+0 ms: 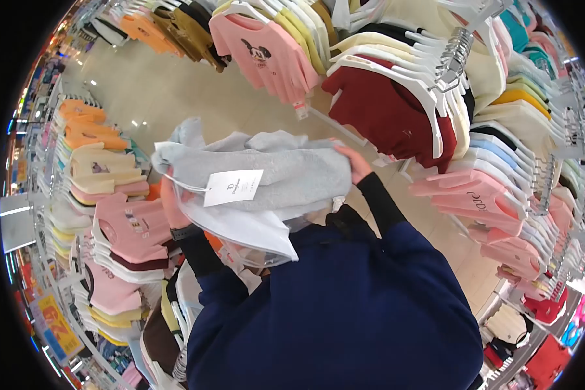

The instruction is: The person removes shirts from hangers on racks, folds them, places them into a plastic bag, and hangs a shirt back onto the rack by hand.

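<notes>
A light grey garment (292, 172) is stretched between my two hands at the centre of the view, with a white paper tag (233, 188) on it. My left hand (173, 205) grips its left end, the fingers partly hidden by cloth. At the other end, my right hand (355, 162) is closed on the grey fabric near the corner. Beneath the grey garment hangs white cloth (250, 227), along with what looks like clear plastic at its lower edge.
Pink shirts (263, 55) and a dark red top (390, 107) hang on racks ahead and to the right. Another rack with pink (133, 224) and orange clothes (91, 133) stands at the left. Tiled floor (156, 84) shows between them.
</notes>
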`<state>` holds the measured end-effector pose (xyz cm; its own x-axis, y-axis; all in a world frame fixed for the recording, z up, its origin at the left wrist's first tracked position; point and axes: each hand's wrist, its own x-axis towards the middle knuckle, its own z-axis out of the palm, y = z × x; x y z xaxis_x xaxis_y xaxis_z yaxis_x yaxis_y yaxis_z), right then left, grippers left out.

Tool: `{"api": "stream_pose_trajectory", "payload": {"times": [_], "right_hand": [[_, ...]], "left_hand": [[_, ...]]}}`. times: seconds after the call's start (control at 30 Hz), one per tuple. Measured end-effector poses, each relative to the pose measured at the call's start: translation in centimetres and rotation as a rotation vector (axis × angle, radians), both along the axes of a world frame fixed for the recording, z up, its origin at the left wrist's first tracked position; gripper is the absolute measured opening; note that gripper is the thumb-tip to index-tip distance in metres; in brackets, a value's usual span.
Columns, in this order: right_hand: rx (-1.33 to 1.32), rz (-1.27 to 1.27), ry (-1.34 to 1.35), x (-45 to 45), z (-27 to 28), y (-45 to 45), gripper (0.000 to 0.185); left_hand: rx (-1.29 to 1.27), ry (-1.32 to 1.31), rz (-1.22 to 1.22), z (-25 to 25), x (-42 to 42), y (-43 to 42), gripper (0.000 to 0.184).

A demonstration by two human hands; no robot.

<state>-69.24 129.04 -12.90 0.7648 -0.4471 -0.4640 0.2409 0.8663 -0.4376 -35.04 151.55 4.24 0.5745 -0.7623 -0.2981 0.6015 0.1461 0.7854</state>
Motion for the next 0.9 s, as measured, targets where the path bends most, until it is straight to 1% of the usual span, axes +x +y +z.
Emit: {"api": "stream_pose_trajectory", "payload": {"times": [0.03,0.07,0.1,0.13,0.17,0.23,0.27,0.33,0.37,0.4,0.43,0.47,0.5,0.53,0.6,0.63,0.73,0.77,0.87,0.9], "right_hand": [[0.010,-0.098,-0.021,-1.1,1.2,-0.4,0.042],[0.015,-0.197,-0.043,-1.9,2.4,-0.8,0.042],[-0.009,-0.216,-0.087,-2.2,4.5,-0.8,0.039],[-0.033,-0.234,-0.131,-2.3,7.1,-0.6,0.037],[-0.059,-0.249,-0.180,-2.2,9.2,-0.4,0.035],[-0.093,-0.251,-0.195,-1.7,11.9,0.2,0.030],[-0.110,-0.249,-0.205,-1.3,13.2,0.5,0.027],[-0.188,-0.269,-0.116,0.0,17.2,1.3,0.017],[-0.224,-0.279,-0.074,0.8,18.2,1.5,0.012],[-0.281,-0.318,-0.080,1.6,18.1,1.6,0.010],[-0.337,-0.358,-0.088,2.5,17.7,1.7,0.009],[-0.391,-0.399,-0.098,3.1,17.0,1.6,0.008],[-0.410,-0.386,-0.155,3.3,15.4,1.5,0.004],[-0.411,-0.418,-0.145,3.8,15.4,1.6,0.005],[-0.411,-0.478,-0.121,5.0,15.4,2.4,0.007],[-0.417,-0.493,-0.130,5.2,15.8,2.7,0.009],[-0.377,-0.528,-0.090,5.2,16.8,3.4,0.010],[-0.387,-0.512,-0.084,5.0,16.7,3.6,0.010],[-0.425,-0.483,-0.034,4.0,15.9,3.9,0.011],[-0.444,-0.482,0.003,3.6,15.8,4.1,0.012]], "left_hand": [[0.053,0.041,-0.035,-0.9,0.5,-0.4,0.024],[0.050,0.089,-0.091,-3.5,1.2,-0.4,0.022],[0.050,0.137,-0.147,-7.1,1.9,0.0,0.021],[0.051,0.184,-0.203,-9.4,2.3,0.0,0.020],[0.208,0.075,-0.156,-10.0,1.9,-1.1,0.019],[0.516,-0.149,-0.041,-10.4,-0.3,-3.5,0.020],[0.497,-0.219,-0.070,-10.0,-1.1,-4.2,0.021],[0.460,-0.362,-0.123,-8.7,-2.7,-5.5,0.023],[0.431,-0.435,-0.154,-8.9,-3.1,-5.9,0.023],[0.404,-0.510,-0.186,-9.5,-3.4,-6.3,0.023],[0.378,-0.587,-0.217,-9.0,-4.1,-6.8,0.023],[0.316,-0.597,-0.291,-8.3,-4.8,-6.9,0.023],[0.256,-0.607,-0.365,-5.7,-6.4,-7.2,0.022],[0.195,-0.614,-0.436,-3.6,-8.0,-7.5,0.022],[0.088,-0.547,-0.464,-0.4,-10.3,-8.1,0.020],[0.033,-0.514,-0.475,0.4,-11.2,-8.4,0.020],[0.042,-0.382,-0.613,-0.7,-12.0,-10.2,0.025],[0.048,-0.412,-0.591,-0.9,-13.1,-11.0,0.032],[0.037,-0.224,-0.606,-2.4,-14.3,-13.1,0.029],[0.025,-0.164,-0.567,-2.0,-14.9,-13.6,0.025]]}}
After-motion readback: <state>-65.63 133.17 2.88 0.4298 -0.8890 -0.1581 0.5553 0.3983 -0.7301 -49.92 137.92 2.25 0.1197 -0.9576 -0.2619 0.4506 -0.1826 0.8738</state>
